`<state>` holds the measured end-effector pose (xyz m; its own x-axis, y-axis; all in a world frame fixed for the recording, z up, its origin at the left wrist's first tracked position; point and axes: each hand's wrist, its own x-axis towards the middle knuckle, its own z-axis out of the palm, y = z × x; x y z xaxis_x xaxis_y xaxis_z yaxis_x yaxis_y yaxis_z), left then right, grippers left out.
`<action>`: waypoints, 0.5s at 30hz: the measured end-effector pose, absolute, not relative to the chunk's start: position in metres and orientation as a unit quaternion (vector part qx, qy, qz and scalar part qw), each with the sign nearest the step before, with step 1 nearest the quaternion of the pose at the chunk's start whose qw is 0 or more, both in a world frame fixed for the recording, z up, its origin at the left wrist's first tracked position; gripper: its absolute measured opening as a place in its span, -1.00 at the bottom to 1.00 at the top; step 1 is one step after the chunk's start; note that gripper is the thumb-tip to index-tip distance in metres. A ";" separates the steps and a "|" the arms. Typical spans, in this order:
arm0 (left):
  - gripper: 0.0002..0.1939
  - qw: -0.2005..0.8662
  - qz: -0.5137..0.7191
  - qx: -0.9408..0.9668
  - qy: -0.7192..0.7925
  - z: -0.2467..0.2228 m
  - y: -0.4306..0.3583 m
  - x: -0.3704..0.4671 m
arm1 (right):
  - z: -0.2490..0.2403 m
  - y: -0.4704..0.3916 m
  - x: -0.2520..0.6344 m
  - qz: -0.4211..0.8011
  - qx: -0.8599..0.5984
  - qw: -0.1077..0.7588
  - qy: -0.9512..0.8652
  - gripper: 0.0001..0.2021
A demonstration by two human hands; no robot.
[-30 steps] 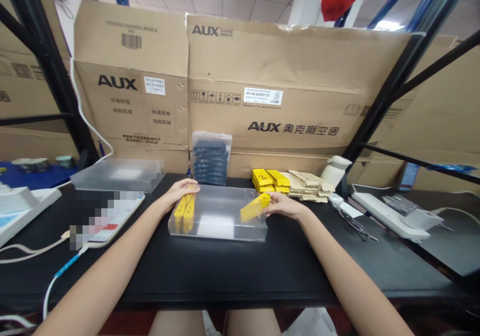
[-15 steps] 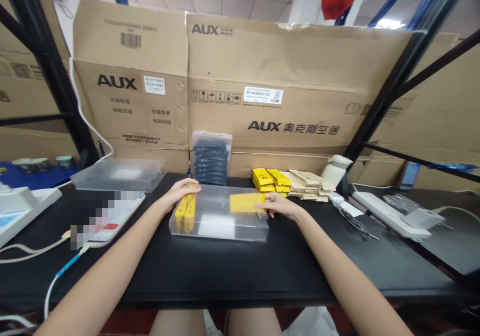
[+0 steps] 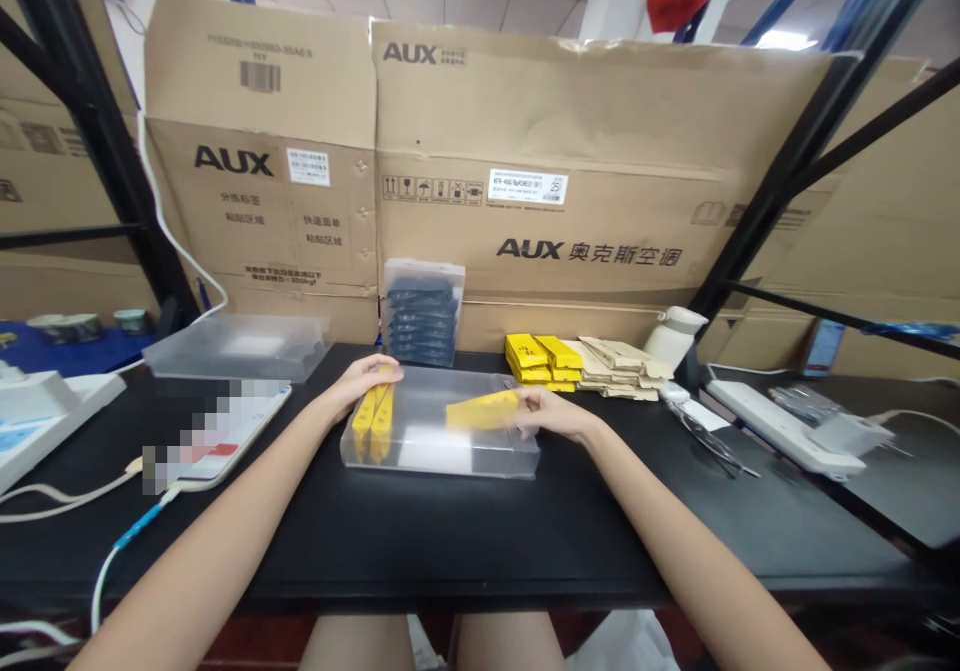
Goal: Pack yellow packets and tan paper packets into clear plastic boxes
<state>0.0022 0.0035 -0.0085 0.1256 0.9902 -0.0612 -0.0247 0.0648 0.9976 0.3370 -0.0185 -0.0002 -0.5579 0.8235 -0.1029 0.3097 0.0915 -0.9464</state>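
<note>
While my left grip (image 3: 360, 383) curls over the clear box (image 3: 450, 459), hold unclear | right grip (image 3: 550, 413) pinches a yellow packet (image 3: 480, 411) in or over it, just below frame centre | apparently loading | next likely needs squaring it with the packet pair (image 3: 381, 416) at centre-left

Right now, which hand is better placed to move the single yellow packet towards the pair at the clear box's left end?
Probably the right hand: it holds the single yellow packet. The left hand rests on the left end of the clear box, seemingly steadying it, beside the pair.
</note>
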 end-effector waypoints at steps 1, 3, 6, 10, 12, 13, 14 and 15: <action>-0.56 0.552 0.458 0.508 0.477 -0.008 0.003 0.003 | 0.000 -0.019 0.336 0.542 -0.398 0.242 -0.699 -0.53; -0.56 0.549 0.454 0.510 0.481 -0.007 0.003 0.003 | -0.001 -0.019 0.334 0.548 -0.383 0.248 -0.701 -0.54; -0.56 0.548 0.448 0.511 0.488 -0.005 0.001 0.004 | -0.001 -0.021 0.331 0.559 -0.367 0.258 -0.697 -0.54; -0.55 0.553 0.445 0.511 0.485 -0.006 0.002 0.003 | -0.002 -0.023 0.326 0.570 -0.345 0.276 -0.693 -0.53; -0.56 0.551 0.445 0.514 0.484 -0.007 0.003 0.002 | -0.003 -0.024 0.324 0.583 -0.333 0.281 -0.686 -0.54; -0.56 0.551 0.445 0.515 0.483 -0.007 0.003 0.002 | -0.004 -0.024 0.324 0.591 -0.327 0.282 -0.682 -0.55; -0.57 0.551 0.444 0.516 0.482 -0.008 0.003 0.003 | -0.005 -0.024 0.323 0.598 -0.322 0.280 -0.678 -0.56; -0.57 0.552 0.442 0.518 0.481 -0.007 0.003 0.003 | -0.005 -0.024 0.322 0.606 -0.317 0.278 -0.675 -0.56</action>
